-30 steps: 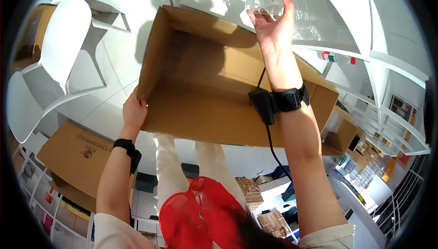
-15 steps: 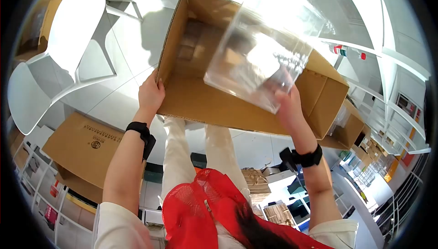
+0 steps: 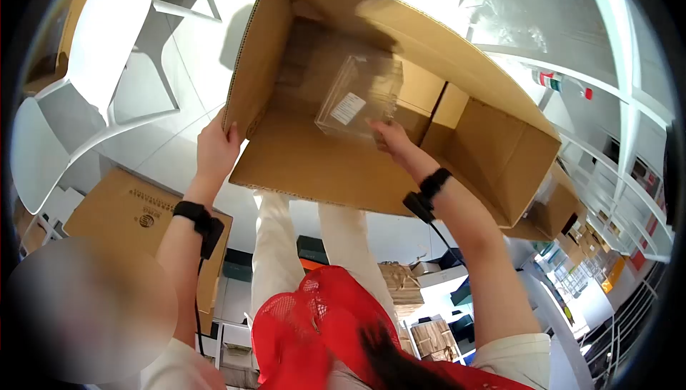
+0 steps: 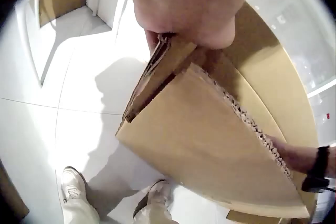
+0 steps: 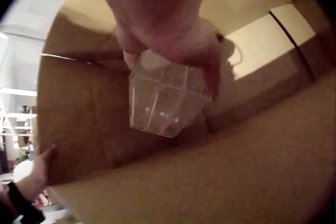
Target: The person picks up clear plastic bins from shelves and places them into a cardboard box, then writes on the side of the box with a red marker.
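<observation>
While the open side of the cardboard carton [image 3: 321, 168] faces up toward the person, a clear plastic container [image 3: 371, 86] is well within its walls, nearer the left end than the right, with a white label [image 3: 348, 109] showing. The right hand [image 3: 393, 140] reaches in over the near wall, and its grip is closed on the container; the right wrist view shows fingers on either side of the clear plastic. The left hand [image 3: 218, 151] has its grip clenched on the carton's left edge, where layers of cardboard meet, steadying it above the pale floor [image 4: 31, 129].

As things lie now, the work with this container looks well along but unfinished: it is inside the carton, yet the fingers have not let go. Whether it bears on the carton's bottom or hangs just above it, I cannot tell. What seems left is small: settling the container where it is wanted and freeing the right hand. The carton's flaps are not closed over the opening. Another carton [image 3: 107, 208] stands on the near left, apart from both hands, and nothing visible shows whether it has any part in this.
</observation>
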A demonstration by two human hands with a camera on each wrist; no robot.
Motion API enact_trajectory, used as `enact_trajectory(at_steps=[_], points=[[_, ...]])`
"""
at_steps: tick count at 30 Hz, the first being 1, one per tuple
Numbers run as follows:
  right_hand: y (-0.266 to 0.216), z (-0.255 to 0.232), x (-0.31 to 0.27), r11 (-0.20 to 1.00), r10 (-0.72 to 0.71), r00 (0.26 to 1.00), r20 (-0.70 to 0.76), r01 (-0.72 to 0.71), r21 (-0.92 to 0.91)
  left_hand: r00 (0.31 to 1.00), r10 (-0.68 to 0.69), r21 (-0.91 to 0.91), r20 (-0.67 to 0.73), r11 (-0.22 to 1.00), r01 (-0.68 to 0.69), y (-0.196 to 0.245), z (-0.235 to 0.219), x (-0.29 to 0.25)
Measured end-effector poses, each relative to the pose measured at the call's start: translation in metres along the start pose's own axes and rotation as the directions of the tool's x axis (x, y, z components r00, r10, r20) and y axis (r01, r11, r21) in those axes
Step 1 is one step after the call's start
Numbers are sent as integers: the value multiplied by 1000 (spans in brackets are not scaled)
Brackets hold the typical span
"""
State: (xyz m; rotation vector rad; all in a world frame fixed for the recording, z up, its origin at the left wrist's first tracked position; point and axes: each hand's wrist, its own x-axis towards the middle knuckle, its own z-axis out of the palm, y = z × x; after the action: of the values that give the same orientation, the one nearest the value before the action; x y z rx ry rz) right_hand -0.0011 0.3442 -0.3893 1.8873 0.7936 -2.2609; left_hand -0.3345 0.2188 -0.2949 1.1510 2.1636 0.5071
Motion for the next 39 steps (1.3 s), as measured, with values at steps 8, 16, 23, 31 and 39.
enact_trajectory(at_steps=[8, 16, 23, 31, 39], points=[[26, -13, 178, 991, -92, 996, 11, 92, -101, 998, -20, 23, 55, 1000, 18, -1, -6, 1], [77, -24, 250, 987, -103, 995, 4, 102, 126, 984, -169, -134, -46, 978, 162, -4, -1, -4], [63, 17, 236, 778, -565, 738, -369, 327, -536, 984, -144, -28, 101, 989, 148, 7, -7, -3], [46, 137, 321, 373, -280, 958, -53, 58, -926, 979, -166, -74, 117, 982, 175, 6, -9, -2], [78, 130, 405, -340, -157, 945, 286, 220, -914, 993, -22, -17, 115, 1000, 24, -3, -8, -1]])
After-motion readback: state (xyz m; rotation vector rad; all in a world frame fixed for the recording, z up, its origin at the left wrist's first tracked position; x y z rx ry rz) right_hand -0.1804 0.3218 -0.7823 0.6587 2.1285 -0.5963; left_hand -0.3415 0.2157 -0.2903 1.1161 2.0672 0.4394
